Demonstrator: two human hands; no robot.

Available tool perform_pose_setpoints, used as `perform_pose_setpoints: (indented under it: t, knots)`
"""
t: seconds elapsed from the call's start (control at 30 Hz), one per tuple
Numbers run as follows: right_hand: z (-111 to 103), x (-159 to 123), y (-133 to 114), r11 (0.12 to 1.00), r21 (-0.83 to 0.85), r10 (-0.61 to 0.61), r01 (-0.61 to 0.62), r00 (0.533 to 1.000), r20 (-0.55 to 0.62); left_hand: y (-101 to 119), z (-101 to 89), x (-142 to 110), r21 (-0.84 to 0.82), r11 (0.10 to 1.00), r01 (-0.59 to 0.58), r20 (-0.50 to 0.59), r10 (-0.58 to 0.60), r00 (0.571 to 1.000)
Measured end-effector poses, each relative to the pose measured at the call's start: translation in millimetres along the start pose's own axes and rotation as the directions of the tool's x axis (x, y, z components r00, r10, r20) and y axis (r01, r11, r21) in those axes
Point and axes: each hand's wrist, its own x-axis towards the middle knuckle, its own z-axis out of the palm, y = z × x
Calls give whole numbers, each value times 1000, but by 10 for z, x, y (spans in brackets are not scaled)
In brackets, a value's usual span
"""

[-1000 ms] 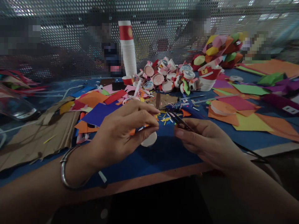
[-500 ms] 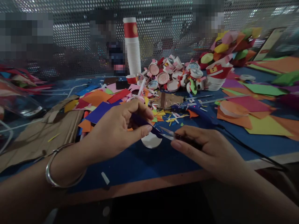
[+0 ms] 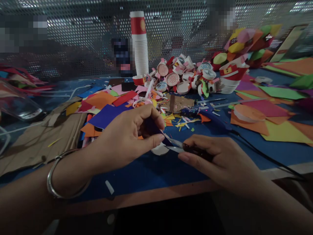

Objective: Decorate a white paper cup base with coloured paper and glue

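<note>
My left hand [image 3: 132, 135], with a silver bangle at the wrist, pinches a piece of dark blue paper [image 3: 167, 139] between thumb and fingers. Wrapped round the dark handles of a pair of scissors [image 3: 176, 147], my right hand [image 3: 212, 160] holds the blades apart at the paper's right edge. Part of the paper is hidden behind my left fingers. Below it a white round disc [image 3: 160, 150] lies on the blue table [image 3: 151, 176]. A larger blue sheet [image 3: 105, 116] lies behind my left hand.
A tall stack of paper cups [image 3: 141, 55] stands at the back, beside a heap of cut cup bottoms [image 3: 172, 79]. A blue glue gun [image 3: 212, 119] trails a black cable rightward. Coloured paper [image 3: 276, 132] lies right, cardboard [image 3: 31, 147] left. A perforated metal screen [image 3: 171, 29] rises behind.
The scissor blades have opened wider and now straddle the edge of the blue paper. Both hands have stayed nearly in place, while the view has shifted slightly.
</note>
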Motion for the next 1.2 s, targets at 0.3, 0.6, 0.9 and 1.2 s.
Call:
perform_pose_setpoints:
  t: [0.3, 0.6, 0.9, 1.2]
  knots:
    - [12, 17, 2, 1000, -9, -16, 16, 1000, -9, 32, 33, 2, -124, 991, 41, -4, -42, 999]
    - [5, -3, 3, 1000, -14, -27, 26, 999, -31, 32, 28, 3, -101, 994, 41, -22, -43, 999]
    - [7, 6, 1, 1000, -10, -29, 28, 999, -35, 48, 24, 3, -88, 996, 27, -15, -29, 999]
    - [9, 3, 5, 999, -13, -40, 40, 999, -36, 54, 25, -9, -36, 999, -10, -5, 10, 1000]
